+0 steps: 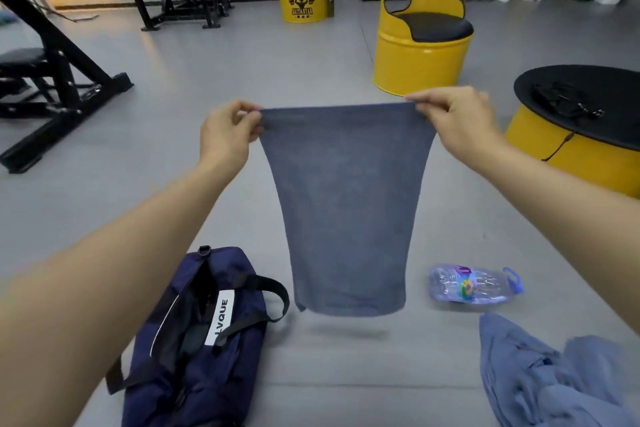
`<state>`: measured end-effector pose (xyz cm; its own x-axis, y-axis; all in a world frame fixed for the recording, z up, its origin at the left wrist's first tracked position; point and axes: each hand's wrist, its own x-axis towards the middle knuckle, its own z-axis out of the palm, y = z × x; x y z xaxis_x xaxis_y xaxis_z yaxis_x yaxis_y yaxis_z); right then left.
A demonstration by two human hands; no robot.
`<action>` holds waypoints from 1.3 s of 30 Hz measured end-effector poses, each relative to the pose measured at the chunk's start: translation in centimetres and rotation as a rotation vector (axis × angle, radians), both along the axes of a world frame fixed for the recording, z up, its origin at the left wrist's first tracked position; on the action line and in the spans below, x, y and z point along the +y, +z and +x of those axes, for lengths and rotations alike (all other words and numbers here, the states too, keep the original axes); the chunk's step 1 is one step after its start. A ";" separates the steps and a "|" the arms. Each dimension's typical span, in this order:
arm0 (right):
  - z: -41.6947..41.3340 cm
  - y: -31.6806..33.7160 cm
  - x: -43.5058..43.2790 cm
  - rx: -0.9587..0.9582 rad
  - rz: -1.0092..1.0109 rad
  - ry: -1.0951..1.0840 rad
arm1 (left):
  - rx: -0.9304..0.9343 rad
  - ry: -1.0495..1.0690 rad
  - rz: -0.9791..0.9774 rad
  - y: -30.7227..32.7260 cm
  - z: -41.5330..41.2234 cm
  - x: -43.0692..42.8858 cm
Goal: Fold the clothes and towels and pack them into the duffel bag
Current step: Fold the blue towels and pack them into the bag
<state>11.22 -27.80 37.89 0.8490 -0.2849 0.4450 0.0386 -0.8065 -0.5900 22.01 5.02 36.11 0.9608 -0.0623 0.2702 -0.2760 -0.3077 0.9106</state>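
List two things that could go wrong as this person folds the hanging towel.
1. The left hand and right hand pinch the towel only at its top corners; a corner might slip and drop it crumpled.
2. Laid down, its hem could catch the water bottle lying on its side, or the strap of the duffel bag, spoiling the fold.

The towel (346,211) in front of you is a plain, heathered grey-blue. Near left, your duffel bag (194,357) is navy with black straps and a white label lettered in black. On the right, the bottle (450,282) is clear and bluish, with a blue handle and a rainbow-coloured label. The crumpled garment (540,378) near right is pale blue. The far barrel seat (420,59) is yellow with a black cushion, on a grey floor (242,62).
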 end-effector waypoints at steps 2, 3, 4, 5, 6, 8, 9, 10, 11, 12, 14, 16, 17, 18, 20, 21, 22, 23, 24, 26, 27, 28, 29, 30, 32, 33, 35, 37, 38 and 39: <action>0.1 2.1 -0.6 -0.057 -0.030 0.022 | -0.056 -0.017 0.000 1.9 0.3 -0.1; -0.2 3.1 -0.7 -0.079 -0.041 0.036 | -0.081 -0.023 0.003 2.7 0.1 -0.1; -0.6 3.8 -0.7 -0.093 -0.051 0.051 | -0.103 -0.029 0.003 3.3 -0.2 -0.1; -1.1 4.4 -0.7 -0.107 -0.060 0.066 | -0.124 -0.035 0.001 3.8 -0.7 0.0; -1.8 4.7 -0.6 -0.118 -0.068 0.077 | -0.142 -0.042 0.001 4.2 -1.3 0.1; -3.9 4.7 -0.3 -0.127 -0.089 0.101 | -0.160 -0.061 0.024 4.3 -3.0 0.7; -5.0 4.2 -0.3 -0.124 -0.111 0.115 | -0.158 -0.077 0.052 3.9 -3.9 1.2; -6.1 3.4 -0.2 -0.111 -0.137 0.135 | -0.149 -0.099 0.085 3.2 -4.8 1.8; -7.2 2.1 -0.3 -0.089 -0.161 0.150 | -0.130 -0.118 0.126 2.3 -5.6 2.5; -8.4 0.5 -0.2 -0.060 -0.179 0.166 | -0.106 -0.135 0.171 1.1 -6.5 3.2; -10.7 -3.6 -0.3 0.007 -0.201 0.178 | -0.065 -0.172 0.296 -1.9 -8.2 4.4; -12.9 -8.2 -0.1 0.082 -0.192 0.187 | -0.019 -0.216 0.447 -5.8 -9.9 5.3; -14.0 -10.5 0.1 0.119 -0.168 0.197 | 0.001 -0.248 0.510 -7.8 -10.9 5.7; -15.0 -12.9 0.4 0.150 -0.148 0.212 | 0.016 -0.281 0.558 -10.0 -11.9 6.0; -16.5 -18.1 0.9 0.201 -0.124 0.247 | 0.060 -0.347 0.611 -14.7 -13.7 6.7; -17.2 -21.1 1.0 0.245 -0.102 0.260 | 0.093 -0.375 0.631 -17.2 -14.4 7.0; -17.8 -24.2 1.1 0.304 -0.079 0.266 | 0.133 -0.401 0.655 -19.7 -15.0 7.1; -18.5 -27.2 1.3 0.353 -0.070 0.270 | 0.177 -0.432 0.678 -22.4 -15.6 7.3; -19.1 -30.2 1.5 0.391 -0.072 0.275 | 0.215 -0.459 0.710 -25.2 -16.1 7.5; -20.6 -35.5 2.1 0.453 -0.090 0.291 | 0.283 -0.511 0.768 -30.2 -17.2 7.9; -21.4 -38.0 2.5 0.484 -0.106 0.302 | 0.319 -0.529 0.793 -32.7 -17.9 8.1; -22.2 -40.1 3.0 0.515 -0.125 0.323 | 0.354 -0.552 0.824 -35.1 -18.7 8.4; -23.0 -41.9 3.4 0.557 -0.144 0.346 | 0.382 -0.582 0.865 -37.0 -19.6 8.6; -23.7 -43.5 3.9 0.592 -0.165 0.381 | 0.393 -0.618 0.918 -39.1 -20.5 9.0; -25.6 -46.3 4.6 0.651 -0.218 0.475 | 0.353 -0.705 1.095 -43.3 -22.6 10.2; -26.6 -47.5 4.8 0.664 -0.270 0.509 | 0.313 -0.749 1.175 -44.9 -23.6 10.9; -28.9 -49.4 5.1 0.707 -0.334 0.576 | 0.311 -0.860 1.286 -47.0 -25.4 12.1; -30.9 -49.8 5.4 0.864 -0.324 0.670 | 0.347 -0.955 1.287 -47.3 -26.3 12.4; -31.3 -49.9 5.4 0.896 -0.340 0.709 | 0.361 -0.997 1.278 -46.7 -26.3 12.2; -31.1 -49.9 5.2 0.914 -0.359 0.743 | 0.404 -1.064 1.271 -45.8 -25.8 11.6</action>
